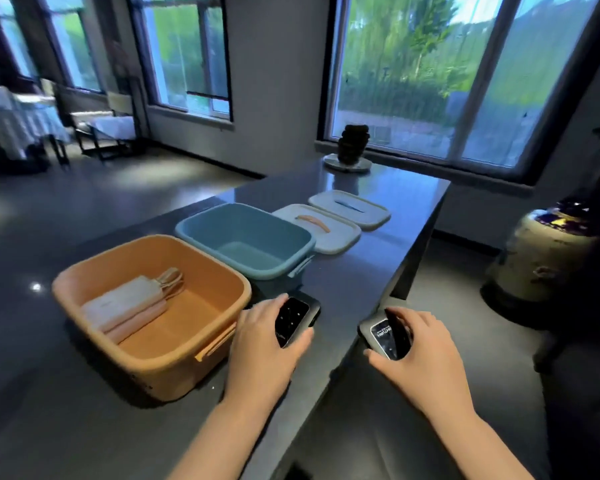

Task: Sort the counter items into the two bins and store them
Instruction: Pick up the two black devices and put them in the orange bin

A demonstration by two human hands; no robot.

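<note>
An orange bin (118, 344) stands on the dark counter (371, 268) near me, holding white and pink power banks (125, 306) with a cable. Behind it sits an empty blue bin (201, 233). My left hand (264, 337) grips a black power bank (293, 320) lying on the counter just right of the orange bin. My right hand (420, 344) holds a second black power bank (388, 337) at the counter's right edge, its glossy face toward me.
Two white lids lie beyond the blue bin: one with an orange handle (326, 233), one with a blue handle (350, 209). A dark ornament on a white dish (350, 150) stands at the far end. A large jar (541, 261) sits on the floor to the right.
</note>
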